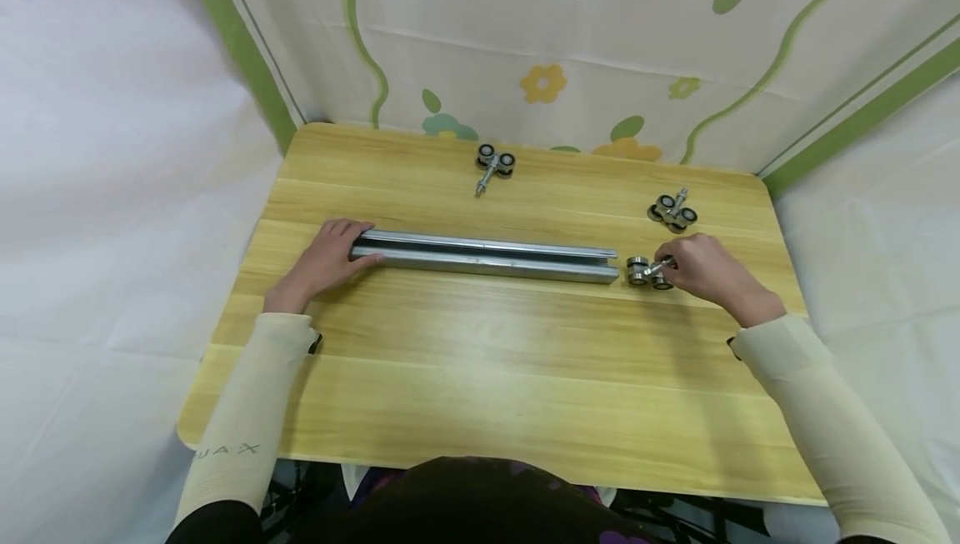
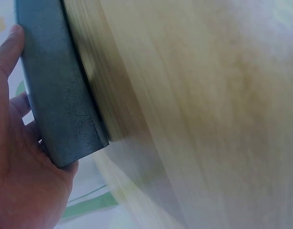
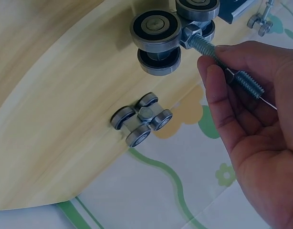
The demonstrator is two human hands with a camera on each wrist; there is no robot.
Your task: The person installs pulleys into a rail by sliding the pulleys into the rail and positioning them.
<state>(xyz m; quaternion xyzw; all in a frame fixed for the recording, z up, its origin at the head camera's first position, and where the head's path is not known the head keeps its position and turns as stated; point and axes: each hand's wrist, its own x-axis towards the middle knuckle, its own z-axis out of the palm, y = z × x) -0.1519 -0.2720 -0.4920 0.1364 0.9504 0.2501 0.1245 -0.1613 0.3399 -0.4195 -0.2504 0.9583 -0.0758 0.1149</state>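
Note:
A slotted metal rail (image 1: 487,263) lies lengthwise across the middle of the table, its long slot facing up in the head view. My left hand (image 1: 322,261) grips the rail's left end, thumb on the near side and fingers on the far side. At the opposite end, my right hand (image 1: 705,271) pinches the threaded bolt (image 3: 204,47) of a roller trolley (image 1: 638,271) between thumb and fingers. The trolley's wheels (image 3: 156,28) sit just right of the rail's open end. In the left wrist view, the rail's smooth side (image 2: 58,86) shows against the palm.
A second roller trolley (image 1: 672,211) lies behind my right hand, and a third (image 1: 495,165) rests near the table's back edge. The wooden table (image 1: 480,377) meets a patterned cloth (image 1: 480,44) at the back. White cloth hangs on both sides.

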